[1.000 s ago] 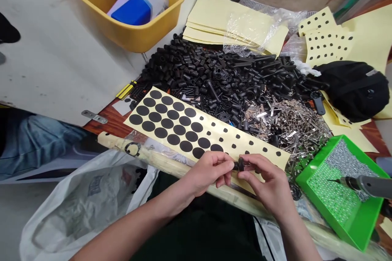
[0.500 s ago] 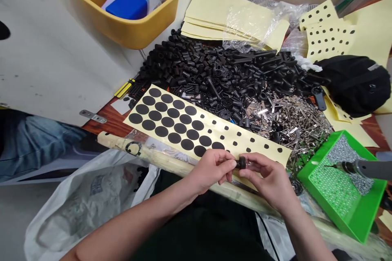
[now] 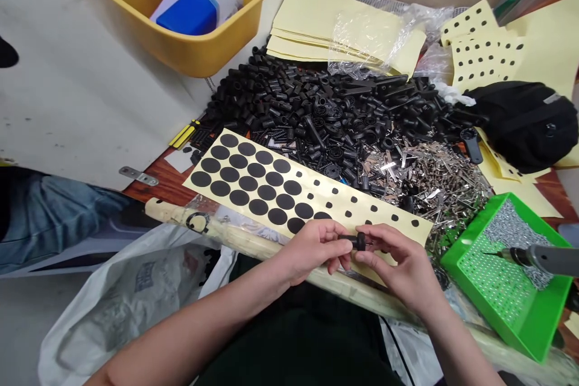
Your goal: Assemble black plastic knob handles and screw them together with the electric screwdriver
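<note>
My left hand (image 3: pixel 316 250) pinches a small black plastic part (image 3: pixel 359 242) with a wider ring near its right end. My right hand (image 3: pixel 400 259) has thumb and fingertips closed about that right end, where a thin shiny bit shows; its shape is too small to tell. Both hands are just above the lower edge of a pale yellow sticker sheet (image 3: pixel 316 196) with large black discs on its left and small black dots on its right. Behind the sheet lie a heap of black plastic parts (image 3: pixel 312 96) and a pile of metal strips (image 3: pixel 446 193).
A green tray (image 3: pixel 538 325) of small screws stands at the right, with a power screwdriver (image 3: pixel 543 258) over it. A yellow tub (image 3: pixel 194 51) is at upper left. Yellow sheets (image 3: pixel 312 12) and a black cap (image 3: pixel 525 126) lie farther back. A padded edge (image 3: pixel 253 247) borders the table.
Both hands still hold the black part together, which has shifted slightly right and become a little more visible between the fingers. The view has moved slightly.
</note>
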Motion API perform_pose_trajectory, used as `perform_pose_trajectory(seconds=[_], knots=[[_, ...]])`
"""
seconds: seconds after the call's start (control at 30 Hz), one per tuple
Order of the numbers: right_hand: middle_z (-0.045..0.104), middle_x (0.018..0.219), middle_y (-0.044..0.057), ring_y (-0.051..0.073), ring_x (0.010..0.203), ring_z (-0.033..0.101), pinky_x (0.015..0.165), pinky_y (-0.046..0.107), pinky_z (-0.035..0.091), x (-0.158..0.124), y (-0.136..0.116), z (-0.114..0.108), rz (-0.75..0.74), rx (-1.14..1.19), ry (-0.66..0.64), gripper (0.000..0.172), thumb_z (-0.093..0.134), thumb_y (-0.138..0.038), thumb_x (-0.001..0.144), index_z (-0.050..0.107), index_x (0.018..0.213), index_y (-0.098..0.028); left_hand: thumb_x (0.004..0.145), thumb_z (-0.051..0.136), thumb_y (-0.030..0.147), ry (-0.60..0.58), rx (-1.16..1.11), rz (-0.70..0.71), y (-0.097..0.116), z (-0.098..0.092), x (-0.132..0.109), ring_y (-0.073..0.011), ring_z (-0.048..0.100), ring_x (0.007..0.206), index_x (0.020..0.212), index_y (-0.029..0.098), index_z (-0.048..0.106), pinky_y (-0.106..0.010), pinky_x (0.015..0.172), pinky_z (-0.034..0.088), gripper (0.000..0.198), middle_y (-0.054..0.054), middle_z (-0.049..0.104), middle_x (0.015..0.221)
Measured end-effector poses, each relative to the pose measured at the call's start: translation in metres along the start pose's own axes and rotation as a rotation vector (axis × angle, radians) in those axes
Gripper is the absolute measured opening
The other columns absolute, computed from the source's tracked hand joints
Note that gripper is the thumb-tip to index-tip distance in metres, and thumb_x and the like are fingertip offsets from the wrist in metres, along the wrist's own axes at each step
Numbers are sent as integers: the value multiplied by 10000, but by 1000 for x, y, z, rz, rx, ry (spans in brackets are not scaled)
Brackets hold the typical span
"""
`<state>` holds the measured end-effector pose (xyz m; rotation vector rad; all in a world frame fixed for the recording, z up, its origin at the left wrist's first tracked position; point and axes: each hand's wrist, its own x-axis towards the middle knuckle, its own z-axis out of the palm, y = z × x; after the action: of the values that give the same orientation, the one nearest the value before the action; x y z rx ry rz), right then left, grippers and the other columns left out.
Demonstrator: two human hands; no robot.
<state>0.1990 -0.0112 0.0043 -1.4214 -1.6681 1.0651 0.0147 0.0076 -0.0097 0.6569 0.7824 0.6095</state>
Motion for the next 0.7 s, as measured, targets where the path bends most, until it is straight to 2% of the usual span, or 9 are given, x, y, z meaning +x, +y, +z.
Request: perform_pose_trajectory(seconds=[0.27,0.37,0.57,0.63,0.7], knots=[[690,933,62,176,819,667,721,299,591,0,3,-7,-33,29,-14,286,759,-273,738,735,1023,-260,668,747,371,-67,-28,-95,7,-2,6,-135,612,574,834,101,617,-196,449,337,342,-40,625,620],[686,969,64,178,845,672,749,307,588,0,3,-8,42,86,-60,282,744,-292,753,727,1032,-252,655,756,333,-58,-37,-92,6,-2,7,-121,592,543,817,106,612,-194,442,329,314,-24,611,590],[736,919,83,190,803,700,782,340,582,2,0,-10,319,254,-160,343,767,-373,718,709,998,-185,691,707,287,7,19,1,-3,2,6,-90,538,499,832,122,593,-181,433,341,246,-1,594,564],[742,901,83,197,816,703,784,341,582,3,-1,-10,355,284,-188,339,776,-381,703,711,967,-178,701,685,270,15,54,7,-4,3,5,-87,538,501,831,123,592,-180,442,353,217,2,591,562],[743,915,82,205,831,703,787,348,582,3,-3,-9,326,259,-175,329,780,-373,695,715,955,-183,700,674,263,16,70,9,-4,4,4,-87,537,498,830,125,593,-181,445,361,206,5,588,559]])
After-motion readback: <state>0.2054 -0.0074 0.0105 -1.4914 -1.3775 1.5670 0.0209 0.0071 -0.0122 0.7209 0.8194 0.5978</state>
